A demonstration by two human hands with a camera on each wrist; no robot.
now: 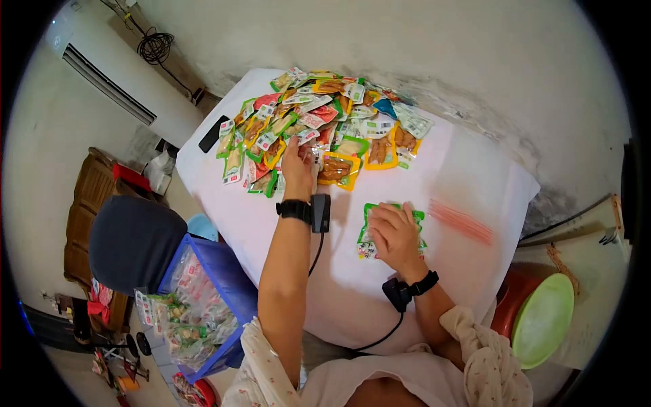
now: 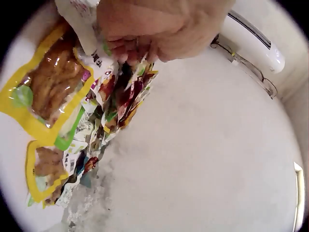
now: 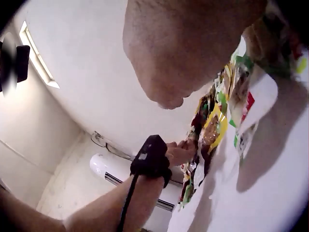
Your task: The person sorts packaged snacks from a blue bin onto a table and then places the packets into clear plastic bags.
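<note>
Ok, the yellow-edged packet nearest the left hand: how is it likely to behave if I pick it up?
The yellow-edged packet probably bends at its thin, flat border but feels fairly solid in the middle, where brown food fills the clear window. Its glossy film may be slippery. Lying flat, it seems unlikely to roll.

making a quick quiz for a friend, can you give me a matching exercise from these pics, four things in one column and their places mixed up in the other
Things
1. left hand
2. right hand
3. black phone
4. blue crate

Places
A. beside the table, with packets inside
B. at the near edge of the big packet heap
C. flat on the tabletop, left of the heap
D. at the green-edged packet, apart from the heap

Right pairs: 1-B, 2-D, 3-C, 4-A
</note>
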